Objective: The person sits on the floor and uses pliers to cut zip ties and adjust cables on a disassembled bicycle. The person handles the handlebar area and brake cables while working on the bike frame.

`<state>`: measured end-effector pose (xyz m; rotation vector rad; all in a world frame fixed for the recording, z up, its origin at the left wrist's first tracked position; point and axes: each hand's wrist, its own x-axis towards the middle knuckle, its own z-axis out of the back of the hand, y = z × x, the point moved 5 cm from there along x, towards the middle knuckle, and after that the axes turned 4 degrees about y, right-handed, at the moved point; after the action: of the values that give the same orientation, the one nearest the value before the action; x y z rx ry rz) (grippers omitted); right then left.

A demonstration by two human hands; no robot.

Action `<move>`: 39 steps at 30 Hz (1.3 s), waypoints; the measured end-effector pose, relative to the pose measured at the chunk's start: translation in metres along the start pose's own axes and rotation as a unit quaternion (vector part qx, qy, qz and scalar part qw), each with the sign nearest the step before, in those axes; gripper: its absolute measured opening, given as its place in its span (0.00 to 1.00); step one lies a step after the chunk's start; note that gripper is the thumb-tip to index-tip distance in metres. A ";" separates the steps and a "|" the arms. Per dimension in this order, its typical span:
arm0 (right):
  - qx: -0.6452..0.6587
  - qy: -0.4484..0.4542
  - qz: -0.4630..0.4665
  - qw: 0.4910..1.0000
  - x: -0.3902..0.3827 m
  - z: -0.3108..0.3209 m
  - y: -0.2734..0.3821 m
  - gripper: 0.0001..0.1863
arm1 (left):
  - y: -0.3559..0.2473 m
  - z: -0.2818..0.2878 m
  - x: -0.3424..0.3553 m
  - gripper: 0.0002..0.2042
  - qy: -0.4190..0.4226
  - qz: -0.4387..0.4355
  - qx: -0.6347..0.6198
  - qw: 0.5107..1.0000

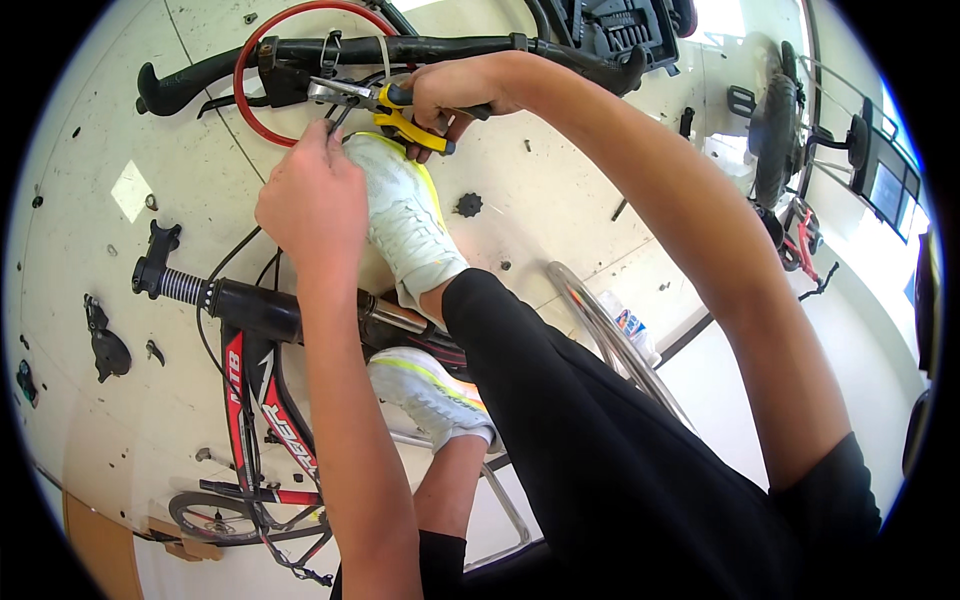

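Observation:
A black handlebar (440,48) lies at the top, with a red cable (241,80) looped over it and a white zip tie (384,55) on it. My right hand (448,97) grips yellow-and-black pliers (408,127), whose jaws are at a small silver part (326,92) just below the bar. My left hand (312,196) is closed, pinching a thin dark cable (338,128) just below the jaws. My shoe (408,225) is directly beneath the pliers. Whether the jaws are closed on the cable or the silver part, I cannot tell.
A black-red bike frame (268,400) with a fork tube (262,310) lies below left. A shifter (108,350) and small parts dot the tiled floor. A tool case (610,30) is at the top, bike parts (775,130) at right, bent chrome tubing (590,310) beside my leg.

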<state>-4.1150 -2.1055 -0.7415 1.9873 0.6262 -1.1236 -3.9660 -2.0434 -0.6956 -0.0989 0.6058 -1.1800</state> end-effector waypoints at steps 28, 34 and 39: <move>-0.353 -0.133 0.009 0.926 0.015 -0.008 -0.009 0.16 | 0.008 -0.062 -0.032 0.11 -0.030 0.113 -0.211 0.970; -0.319 -0.146 0.027 0.936 0.012 -0.011 -0.003 0.17 | 0.006 -0.063 -0.034 0.11 -0.061 0.124 -0.171 0.976; -0.460 -0.175 0.016 0.870 0.014 -0.022 0.013 0.20 | 0.004 -0.061 -0.031 0.10 -0.085 0.121 -0.154 0.977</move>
<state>-4.0878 -2.0950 -0.7413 0.9447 0.7392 -0.8785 -4.0003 -1.9998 -0.7357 -0.3759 0.6269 -0.8263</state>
